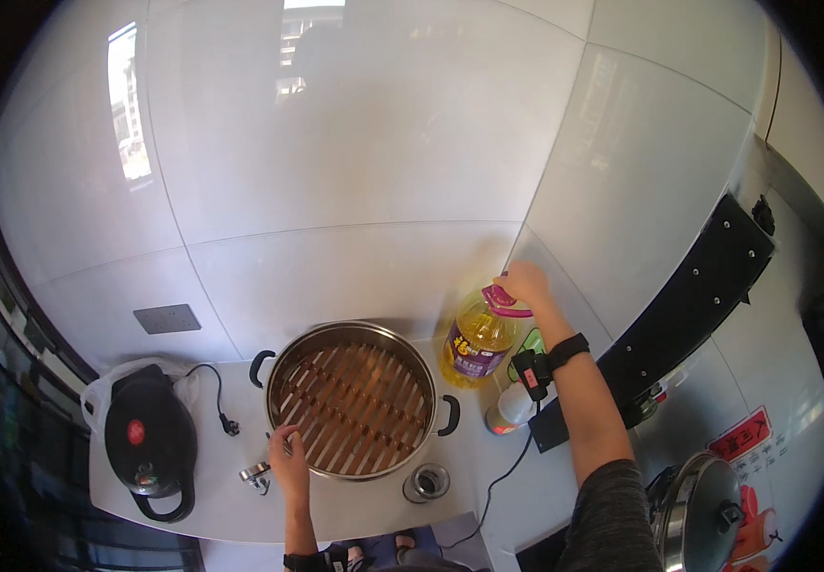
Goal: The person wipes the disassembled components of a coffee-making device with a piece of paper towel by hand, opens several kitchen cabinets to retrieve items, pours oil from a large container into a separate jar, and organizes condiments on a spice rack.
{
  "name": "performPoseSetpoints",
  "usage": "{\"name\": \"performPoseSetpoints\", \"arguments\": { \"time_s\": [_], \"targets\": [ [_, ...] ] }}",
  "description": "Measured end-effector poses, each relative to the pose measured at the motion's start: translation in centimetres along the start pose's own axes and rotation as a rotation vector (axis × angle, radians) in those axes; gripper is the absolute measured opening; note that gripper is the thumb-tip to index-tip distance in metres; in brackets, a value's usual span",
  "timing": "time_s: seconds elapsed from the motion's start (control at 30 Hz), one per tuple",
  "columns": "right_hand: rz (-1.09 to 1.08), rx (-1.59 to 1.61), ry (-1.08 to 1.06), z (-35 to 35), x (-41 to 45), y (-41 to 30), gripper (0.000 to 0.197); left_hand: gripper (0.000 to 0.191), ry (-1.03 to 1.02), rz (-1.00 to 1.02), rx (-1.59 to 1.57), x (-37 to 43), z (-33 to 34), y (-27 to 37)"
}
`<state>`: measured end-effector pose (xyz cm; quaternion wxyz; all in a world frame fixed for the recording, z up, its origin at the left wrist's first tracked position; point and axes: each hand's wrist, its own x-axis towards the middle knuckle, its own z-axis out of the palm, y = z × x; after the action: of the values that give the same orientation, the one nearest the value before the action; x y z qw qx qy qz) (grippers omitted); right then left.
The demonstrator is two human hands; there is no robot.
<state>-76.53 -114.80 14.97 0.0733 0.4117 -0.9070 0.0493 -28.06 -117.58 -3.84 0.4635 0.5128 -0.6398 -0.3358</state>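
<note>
My right hand (526, 284) is closed over the magenta cap and handle area at the top of a large clear bottle of yellow cooking oil (480, 343). The bottle stands upright in the corner and bears a purple label. My left hand (289, 461) is at the front-left rim of a wide metal steamer pot (434, 372), fingers bent. Something thin and dark shows at its fingertips, too small to name. Beside that hand is a small shiny metal fitting (254, 473); whether the hand holds it is unclear. A slatted brown steamer rack (354, 407) lies inside the pot.
An open glass jar (427, 483) stands right of the pot's front. A black electric griddle (151, 436) with a plug and cord (229, 425) sits left. Behind my right forearm are a white-capped bottle (512, 407) and a black cable (497, 493). A lidded pot (701, 515) is far right.
</note>
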Motion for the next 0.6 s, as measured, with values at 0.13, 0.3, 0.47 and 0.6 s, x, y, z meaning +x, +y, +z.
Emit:
{"name": "performPoseSetpoints", "arguments": {
  "time_s": [0.13, 0.3, 0.47, 0.6],
  "targets": [
    [-0.304, 0.116, 0.056, 0.0, 0.6, 2.2, 0.031, 0.014, -0.005, -0.039, -0.074, 0.0, -1.2, -0.4],
    [-0.256, 0.431, 0.350, -2.8, -3.3, 2.2, 0.031, 0.016, -0.035, -0.039, -0.195, -0.1, -1.4, 0.6],
    [-0.134, 1.195, 0.041, -1.0, -16.1, -1.4, 0.034, 0.016, -0.059, -0.095, -0.225, -0.1, -2.9, 0.9],
    [0.152, 1.290, -0.225, 8.7, -26.6, 1.7, 0.038, 0.016, -0.172, -0.152, -0.218, -0.4, -1.9, 2.4]
  ]
}}
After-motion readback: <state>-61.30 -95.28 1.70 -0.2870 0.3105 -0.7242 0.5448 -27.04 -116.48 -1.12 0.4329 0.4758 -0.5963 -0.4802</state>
